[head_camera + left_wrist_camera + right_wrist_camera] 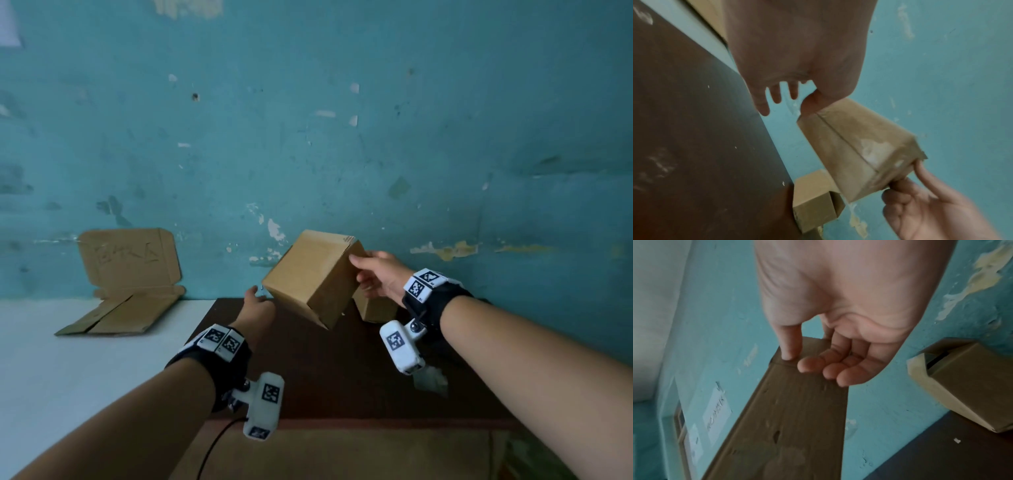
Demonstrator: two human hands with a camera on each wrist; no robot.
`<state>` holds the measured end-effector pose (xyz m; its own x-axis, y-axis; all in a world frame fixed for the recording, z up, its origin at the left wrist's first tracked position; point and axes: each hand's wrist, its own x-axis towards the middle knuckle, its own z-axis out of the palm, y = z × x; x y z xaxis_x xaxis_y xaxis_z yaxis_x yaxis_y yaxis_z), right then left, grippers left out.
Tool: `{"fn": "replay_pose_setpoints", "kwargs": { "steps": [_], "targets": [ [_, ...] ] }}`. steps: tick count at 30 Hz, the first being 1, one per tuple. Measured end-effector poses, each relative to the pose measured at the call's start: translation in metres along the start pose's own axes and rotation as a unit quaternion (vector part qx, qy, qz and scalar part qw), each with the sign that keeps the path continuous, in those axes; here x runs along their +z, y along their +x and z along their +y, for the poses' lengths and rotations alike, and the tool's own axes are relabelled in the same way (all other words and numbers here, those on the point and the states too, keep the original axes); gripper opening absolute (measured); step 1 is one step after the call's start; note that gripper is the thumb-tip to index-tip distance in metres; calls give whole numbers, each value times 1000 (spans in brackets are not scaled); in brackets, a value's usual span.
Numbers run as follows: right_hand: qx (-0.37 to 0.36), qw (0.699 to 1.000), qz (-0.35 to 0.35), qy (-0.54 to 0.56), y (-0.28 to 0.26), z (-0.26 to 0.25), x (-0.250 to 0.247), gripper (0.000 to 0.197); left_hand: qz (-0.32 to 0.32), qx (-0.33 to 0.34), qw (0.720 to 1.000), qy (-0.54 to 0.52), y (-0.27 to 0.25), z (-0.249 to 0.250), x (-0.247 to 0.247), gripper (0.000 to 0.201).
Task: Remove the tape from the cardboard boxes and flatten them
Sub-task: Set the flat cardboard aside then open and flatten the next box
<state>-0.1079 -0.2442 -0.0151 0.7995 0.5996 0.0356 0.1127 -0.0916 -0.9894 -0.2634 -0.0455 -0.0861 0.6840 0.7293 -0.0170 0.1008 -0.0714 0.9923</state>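
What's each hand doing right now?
Left hand: fingers spread, thumb touching the raised box, no grip.
Right hand: grips the raised box at its far corner.

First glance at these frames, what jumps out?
The closed brown cardboard box, tilted in mid-air above the dark brown tabletop: the right hand holds its far corner and the left hand is at its near-left corner. A second small cardboard box sits behind it by the peeling teal wall, and flattened brown cardboard leans there to the left, on the white surface.
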Motion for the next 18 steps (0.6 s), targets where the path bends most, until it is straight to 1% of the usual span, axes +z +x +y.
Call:
{"fn": "replay_pose_setpoints", "kwargs": {
  "steps": [2,4,5,6,8,9,10,12,13,14,16,18],
  "targets": [
    [8,999,-18,38,-19,-5,-4,40,-55,55,997,-21,-14,5,-7,63],
    [18,997,-33,70,-33,-8,-7,25,-93,88,991,-38,-25,11,-14,69],
    [20,996,-32,83,-40,-9,-7,20,-93,87,991,-44,-32,17,-16,69],
    [23,995,-27,97,-46,-12,-7,18,-88,82,992,-49,-37,21,-18,65],
    [26,993,-1,117,-56,-16,-5,18,-58,92,994,-22,-43,25,-20,47],
    [23,993,14,118,-58,-16,-3,18,-45,108,993,3,-43,24,-20,42],
    [20,993,26,115,-60,-16,-1,23,-38,126,991,28,-43,23,-21,37],
    [21,994,42,94,-64,-14,6,43,-31,144,988,51,-46,23,-19,29],
    [32,995,39,86,-65,-12,10,52,-29,148,987,52,-48,24,-18,25],
    [47,995,28,86,-63,-7,13,56,-24,151,987,55,-49,23,-16,20],
    [78,992,11,101,-66,1,19,54,-13,150,987,54,-52,24,-11,18],
    [95,987,12,129,-72,7,24,61,-4,144,987,66,-55,24,-8,21]
  ]
}}
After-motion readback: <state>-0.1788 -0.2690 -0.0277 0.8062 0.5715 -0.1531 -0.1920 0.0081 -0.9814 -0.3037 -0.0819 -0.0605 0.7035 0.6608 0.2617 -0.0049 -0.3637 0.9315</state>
